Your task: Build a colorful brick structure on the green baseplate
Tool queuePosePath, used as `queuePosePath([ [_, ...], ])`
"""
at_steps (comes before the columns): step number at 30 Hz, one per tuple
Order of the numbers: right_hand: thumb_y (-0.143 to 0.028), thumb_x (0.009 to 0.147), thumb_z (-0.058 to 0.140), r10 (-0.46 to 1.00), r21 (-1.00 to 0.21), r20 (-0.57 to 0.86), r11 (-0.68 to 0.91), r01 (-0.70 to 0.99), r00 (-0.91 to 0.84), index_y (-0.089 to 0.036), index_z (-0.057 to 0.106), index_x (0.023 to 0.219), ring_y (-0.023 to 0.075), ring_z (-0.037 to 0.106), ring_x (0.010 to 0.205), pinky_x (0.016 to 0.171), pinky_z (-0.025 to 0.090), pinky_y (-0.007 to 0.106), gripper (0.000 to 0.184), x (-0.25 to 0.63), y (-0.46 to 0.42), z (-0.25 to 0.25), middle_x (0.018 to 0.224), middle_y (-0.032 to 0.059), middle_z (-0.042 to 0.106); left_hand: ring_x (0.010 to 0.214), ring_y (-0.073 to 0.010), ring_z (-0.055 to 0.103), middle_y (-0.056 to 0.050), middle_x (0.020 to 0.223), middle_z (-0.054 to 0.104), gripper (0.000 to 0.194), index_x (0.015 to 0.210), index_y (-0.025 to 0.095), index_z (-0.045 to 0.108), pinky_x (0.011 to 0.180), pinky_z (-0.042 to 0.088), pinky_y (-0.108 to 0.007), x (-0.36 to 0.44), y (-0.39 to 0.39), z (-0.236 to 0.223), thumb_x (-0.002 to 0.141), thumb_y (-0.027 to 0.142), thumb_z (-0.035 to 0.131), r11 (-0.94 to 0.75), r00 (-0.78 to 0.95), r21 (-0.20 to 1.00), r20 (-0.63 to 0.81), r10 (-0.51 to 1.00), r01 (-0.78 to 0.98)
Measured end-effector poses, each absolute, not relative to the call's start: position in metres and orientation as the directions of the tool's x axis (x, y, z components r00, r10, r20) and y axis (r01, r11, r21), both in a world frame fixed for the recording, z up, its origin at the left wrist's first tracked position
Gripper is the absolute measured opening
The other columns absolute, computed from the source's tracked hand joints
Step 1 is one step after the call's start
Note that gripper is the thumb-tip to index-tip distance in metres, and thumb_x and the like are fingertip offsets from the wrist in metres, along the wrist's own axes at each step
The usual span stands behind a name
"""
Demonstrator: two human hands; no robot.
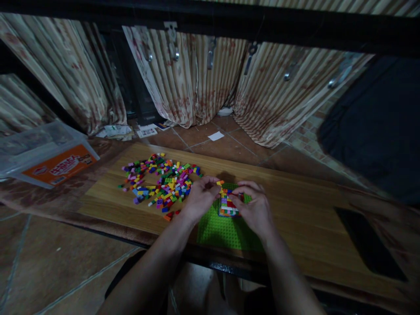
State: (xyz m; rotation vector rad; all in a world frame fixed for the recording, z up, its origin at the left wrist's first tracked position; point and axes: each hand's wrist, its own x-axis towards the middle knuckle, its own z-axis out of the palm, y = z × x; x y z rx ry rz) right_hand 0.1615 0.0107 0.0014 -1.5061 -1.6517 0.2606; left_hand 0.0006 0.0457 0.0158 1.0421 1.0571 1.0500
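A green studded baseplate [223,234] lies on the wooden board, and a small multicolored toy-brick structure [229,209] stands on its far part. At the structure's upper left, my left hand [203,197] pinches a small orange-yellow toy brick [220,182] between thumb and fingers. My right hand [257,208] is on the structure's right side, its thumb and fingers closed against the upper bricks. Those fingertips partly cover the structure, so exact contact there is hard to see.
Loose toy bricks [170,181] are spread on the wooden board [295,210] to the left. A clear plastic box with an orange label [61,166] stands far left. A dark flat object [369,243] lies at the right. Striped curtains [197,83] hang behind.
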Motion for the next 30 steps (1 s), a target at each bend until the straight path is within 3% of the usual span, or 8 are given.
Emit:
queuePosePath([
  [14, -0.036, 0.072, 0.071, 0.933, -0.893, 0.242, 0.107, 0.438, 0.266, -0.024, 0.072, 0.077, 0.0237, 0.061, 0.098, 0.092, 0.043, 0.041, 0.013, 0.165, 0.014, -0.010, 0.102, 0.0062, 0.067, 0.054, -0.0087, 0.052, 0.002, 0.062, 0.058, 0.013, 0.082, 0.013, 0.064, 0.054, 0.039, -0.022, 0.000, 0.045, 0.018, 0.070, 0.016, 0.063, 0.151, 0.164, 0.981, -0.130, 0.978, -0.122],
  [18, -0.039, 0.074, 0.068, 0.944, -0.945, 0.131, 0.026, 0.325, 0.303, -0.023, 0.072, 0.078, 0.0240, 0.062, 0.095, 0.086, 0.047, 0.039, 0.017, 0.165, 0.014, -0.010, 0.101, 0.0059, 0.069, 0.054, -0.0083, 0.052, 0.003, 0.061, 0.057, 0.014, 0.084, 0.013, 0.064, 0.054, 0.039, -0.021, -0.001, 0.045, 0.017, 0.070, 0.016, 0.063, 0.143, 0.159, 0.984, -0.125, 0.979, -0.110],
  [23, -0.041, 0.070, 0.071, 0.949, -0.951, 0.106, 0.010, 0.308, 0.297, -0.021, 0.072, 0.083, 0.0208, 0.065, 0.084, 0.075, 0.050, 0.034, 0.024, 0.162, 0.015, -0.013, 0.106, 0.0069, 0.069, 0.054, -0.0086, 0.053, 0.003, 0.059, 0.056, 0.013, 0.083, 0.014, 0.063, 0.054, 0.039, -0.021, -0.002, 0.046, 0.018, 0.070, 0.016, 0.062, 0.146, 0.162, 0.984, -0.128, 0.979, -0.106],
  [30, -0.042, 0.068, 0.071, 0.946, -0.963, 0.018, -0.071, 0.261, 0.322, -0.019, 0.072, 0.085, 0.0171, 0.062, 0.061, 0.057, 0.049, 0.029, 0.029, 0.154, 0.016, -0.012, 0.076, 0.0040, 0.071, 0.054, -0.0084, 0.052, 0.003, 0.058, 0.056, 0.013, 0.083, 0.013, 0.063, 0.054, 0.039, -0.021, -0.002, 0.045, 0.018, 0.070, 0.014, 0.062, 0.144, 0.166, 0.984, -0.125, 0.978, -0.106],
])
